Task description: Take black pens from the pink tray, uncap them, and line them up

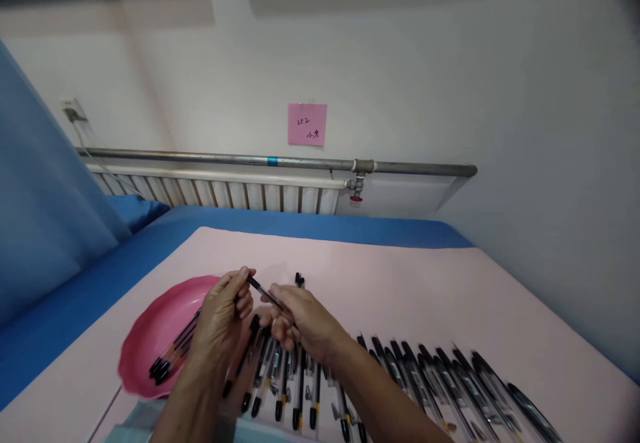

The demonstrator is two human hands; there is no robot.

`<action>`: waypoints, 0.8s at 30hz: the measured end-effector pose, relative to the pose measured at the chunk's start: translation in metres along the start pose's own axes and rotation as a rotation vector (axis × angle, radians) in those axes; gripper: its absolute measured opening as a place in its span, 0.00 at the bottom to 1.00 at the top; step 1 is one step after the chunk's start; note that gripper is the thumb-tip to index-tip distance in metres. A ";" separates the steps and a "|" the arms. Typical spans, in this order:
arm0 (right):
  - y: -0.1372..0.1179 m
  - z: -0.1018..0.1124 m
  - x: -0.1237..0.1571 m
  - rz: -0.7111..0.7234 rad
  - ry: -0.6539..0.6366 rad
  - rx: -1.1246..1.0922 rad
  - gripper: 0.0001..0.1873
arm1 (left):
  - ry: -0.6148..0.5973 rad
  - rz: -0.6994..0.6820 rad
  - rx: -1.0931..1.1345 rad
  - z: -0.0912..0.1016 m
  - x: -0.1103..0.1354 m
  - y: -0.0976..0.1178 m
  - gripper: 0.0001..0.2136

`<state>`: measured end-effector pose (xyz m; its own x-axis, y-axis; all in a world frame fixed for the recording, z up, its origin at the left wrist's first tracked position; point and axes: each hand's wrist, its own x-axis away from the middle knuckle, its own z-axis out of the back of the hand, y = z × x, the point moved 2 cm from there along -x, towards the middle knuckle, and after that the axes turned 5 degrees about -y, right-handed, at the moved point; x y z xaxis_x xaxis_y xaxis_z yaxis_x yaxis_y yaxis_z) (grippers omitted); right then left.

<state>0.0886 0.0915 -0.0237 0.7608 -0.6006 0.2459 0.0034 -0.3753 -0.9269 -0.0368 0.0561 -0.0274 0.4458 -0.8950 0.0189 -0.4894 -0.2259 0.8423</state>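
A slim pen with a black end and a clear barrel is held slantwise between my two hands. My left hand pinches its black upper end between thumb and fingertips. Around the lower part of the barrel the fingers of my right hand are closed. Below my hands lie several pens with clear barrels and black ends, in a loose row. Beside my left forearm a pink bowl with a wavy rim holds several pens; my forearm covers part of it.
More black and clear pen parts lie in a slanted row at the right. Pale pink sheeting covers the blue surface. Behind are a radiator, a metal pipe and a pink note. A blue curtain hangs at left.
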 end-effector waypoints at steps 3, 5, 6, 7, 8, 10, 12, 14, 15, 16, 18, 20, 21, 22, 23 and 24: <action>0.000 0.001 0.002 -0.104 -0.108 -0.108 0.18 | -0.011 -0.006 -0.009 0.001 0.000 0.001 0.12; 0.000 0.001 0.001 -0.055 -0.075 -0.080 0.12 | -0.018 0.002 -0.008 0.002 0.000 0.001 0.11; -0.001 0.002 0.001 -0.004 -0.028 -0.032 0.09 | -0.018 0.005 -0.003 0.002 0.000 0.000 0.11; -0.001 0.002 0.000 0.061 0.039 0.036 0.07 | -0.017 0.006 0.004 0.002 0.000 0.000 0.11; -0.001 0.002 0.000 0.126 0.113 0.107 0.06 | -0.013 0.007 0.013 0.002 -0.001 0.000 0.11; -0.001 0.002 -0.001 0.191 0.191 0.188 0.06 | -0.010 0.007 0.019 0.002 -0.001 0.000 0.11; 0.001 0.002 -0.001 0.122 0.119 0.134 0.08 | -0.012 0.003 0.011 0.001 -0.001 0.001 0.11; 0.003 0.001 -0.001 0.009 -0.006 0.034 0.14 | -0.011 -0.004 0.000 0.001 -0.001 0.001 0.11; 0.003 0.001 -0.001 -0.017 -0.048 0.001 0.16 | -0.008 -0.005 -0.005 0.001 -0.001 0.002 0.12; 0.003 0.002 -0.001 -0.021 -0.068 -0.016 0.16 | -0.004 -0.003 -0.009 0.001 -0.001 0.002 0.12; 0.002 0.002 0.000 0.018 -0.050 -0.003 0.13 | 0.001 0.004 -0.012 0.001 -0.001 0.002 0.12; 0.000 0.002 -0.001 0.080 0.033 0.065 0.08 | 0.004 0.007 -0.007 0.001 -0.001 0.002 0.12; -0.001 0.003 -0.001 0.126 0.095 0.111 0.07 | 0.006 0.006 -0.001 0.001 -0.001 0.002 0.12; -0.002 0.003 -0.001 0.171 0.157 0.151 0.06 | 0.007 0.007 0.004 0.001 -0.001 0.002 0.12; -0.002 0.003 -0.001 0.203 0.198 0.171 0.07 | 0.008 0.008 0.010 0.001 -0.001 0.001 0.12; -0.002 0.003 -0.001 0.209 0.204 0.162 0.08 | 0.008 0.010 0.013 0.001 -0.001 0.001 0.12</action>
<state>0.0893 0.0950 -0.0228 0.6100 -0.7881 0.0823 -0.0231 -0.1215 -0.9923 -0.0381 0.0562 -0.0266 0.4471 -0.8939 0.0314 -0.5032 -0.2224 0.8350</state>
